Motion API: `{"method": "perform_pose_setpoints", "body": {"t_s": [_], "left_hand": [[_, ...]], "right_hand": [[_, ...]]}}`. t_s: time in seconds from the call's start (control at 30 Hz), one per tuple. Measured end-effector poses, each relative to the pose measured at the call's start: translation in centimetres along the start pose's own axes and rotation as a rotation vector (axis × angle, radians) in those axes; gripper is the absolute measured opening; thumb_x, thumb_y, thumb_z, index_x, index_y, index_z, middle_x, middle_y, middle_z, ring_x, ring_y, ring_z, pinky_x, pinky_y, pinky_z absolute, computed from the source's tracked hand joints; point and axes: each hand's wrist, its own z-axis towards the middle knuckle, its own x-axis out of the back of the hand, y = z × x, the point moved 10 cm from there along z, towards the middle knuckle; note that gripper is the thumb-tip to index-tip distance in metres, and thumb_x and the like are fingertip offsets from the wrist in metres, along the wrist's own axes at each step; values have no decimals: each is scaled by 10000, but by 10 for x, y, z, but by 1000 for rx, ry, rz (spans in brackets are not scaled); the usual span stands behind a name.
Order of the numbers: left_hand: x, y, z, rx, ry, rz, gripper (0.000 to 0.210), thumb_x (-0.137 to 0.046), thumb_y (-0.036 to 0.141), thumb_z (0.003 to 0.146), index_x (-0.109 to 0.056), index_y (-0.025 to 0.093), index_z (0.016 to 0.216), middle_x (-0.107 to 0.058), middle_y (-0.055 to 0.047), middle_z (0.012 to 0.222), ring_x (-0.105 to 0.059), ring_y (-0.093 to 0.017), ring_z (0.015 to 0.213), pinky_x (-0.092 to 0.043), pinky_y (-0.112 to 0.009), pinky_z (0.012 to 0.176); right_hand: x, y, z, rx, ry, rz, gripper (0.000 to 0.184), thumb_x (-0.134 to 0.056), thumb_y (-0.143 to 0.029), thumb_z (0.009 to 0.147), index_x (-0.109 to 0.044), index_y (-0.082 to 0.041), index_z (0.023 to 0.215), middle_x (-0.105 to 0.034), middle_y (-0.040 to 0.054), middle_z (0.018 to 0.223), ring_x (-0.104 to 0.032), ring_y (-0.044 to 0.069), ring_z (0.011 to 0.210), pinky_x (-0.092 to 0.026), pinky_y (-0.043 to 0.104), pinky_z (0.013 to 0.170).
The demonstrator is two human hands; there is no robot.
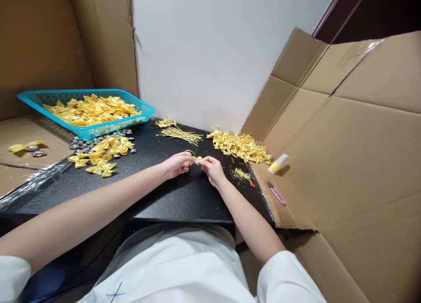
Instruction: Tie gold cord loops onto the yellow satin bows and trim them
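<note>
The small yellow ribbon piece (199,160) is largely covered by the fingertips of the left hand (177,165) and the right hand (213,170); its details are too small to read. Shiny silver oval pieces (76,140) are partly hidden beneath loose yellow ribbon bows (101,167). The red object (252,184) is too small to identify. The white fabric left sleeve (15,272) is cut off by the left edge

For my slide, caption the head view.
Left hand and right hand hold a yellow piece over a black tabletop, yellow bows at left.
</note>
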Motion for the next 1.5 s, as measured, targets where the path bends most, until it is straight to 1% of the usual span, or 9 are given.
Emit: {"method": "perform_pose_setpoints", "body": {"t_s": [0.27, 0.43, 0.67, 0.9, 0.97, 1.03, 1.17, 1.27, 1.5], "left_hand": [[1, 0, -1, 14, -2, -8, 342, -710, 33, 571, -417, 183, 662, -419, 107, 495, -324, -6, 348, -270, -120, 374], [4, 6, 2, -41, 33, -12, 327, -701, 44, 569, -412, 182, 638, -406, 102, 484, -316, -8, 349, -248, -127, 366], [9, 14, 3, -132, 60, 67, 336, -737, 89, 529, -439, 182, 654, -457, 80, 529, -342, -19, 391, -254, -141, 381], [9, 12, 5, -167, 64, 165, 348, -752, 165, 484, -451, 187, 656, -480, 77, 530, -341, -36, 413, -230, -170, 411], [13, 17, 3, -225, 127, 240, 331, -738, 186, 486, -445, 190, 641, -503, 68, 528, -380, -53, 430, -241, -183, 425], [18, 24, 1, -322, 194, 326, 313, -721, 200, 492, -443, 191, 633, -532, 56, 535, -443, -76, 464, -277, -194, 455], [16, 38, -5, -519, 234, 499, 282, -691, 251, 535, -439, 200, 650, -532, 56, 523, -480, -106, 490, -316, -214, 494], [14, 43, -10, -597, 259, 653, 263, -673, 291, 572, -442, 206, 666, -545, 50, 549, -477, -116, 505, -323, -225, 506], [-5, 57, -34, -751, 299, 930, 157, -592, 257, 648, -445, 207, 673, -562, 39, 636, -490, -128, 589, -349, -244, 591]], "right_hand": [[-2, 2, 0, -10, -22, 33, 282, -799, -384, 494, -623, -178, 569, -520, -60, 515, -373, 60, 492, -312, 223, 514], [5, 4, 2, -33, 24, 12, 300, -804, -400, 501, -686, -176, 664, -612, -21, 615, -496, 91, 568, -413, 255, 597], [16, -12, 5, 185, 101, -236, 199, -762, -366, 603, -691, -184, 641, -604, 27, 886, -549, 117, 718, -465, 280, 721], [17, -18, 3, 260, 156, -416, 134, -708, -322, 690, -726, -191, 711, -556, 33, 924, -545, 143, 789, -457, 303, 777], [19, -34, -6, 345, 230, -520, 109, -711, -303, 701, -732, -200, 728, -551, 41, 935, -542, 172, 870, -447, 323, 820], [15, -57, -20, 498, 302, -651, 75, -715, -285, 712, -735, -214, 727, -537, 45, 935, -519, 194, 939, -429, 342, 864], [-9, -80, -42, 731, 270, -888, 29, -712, -258, 733, -734, -247, 717, -520, 33, 891, -477, 190, 896, -412, 346, 852], [-19, -78, -45, 769, 245, -1017, 54, -689, -243, 753, -738, -259, 766, -519, 30, 863, -455, 192, 864, -391, 351, 830], [-19, -72, -42, 738, 295, -1144, 76, -668, -258, 765, -729, -234, 805, -522, 45, 866, -440, 206, 867, -353, 358, 797]]}}
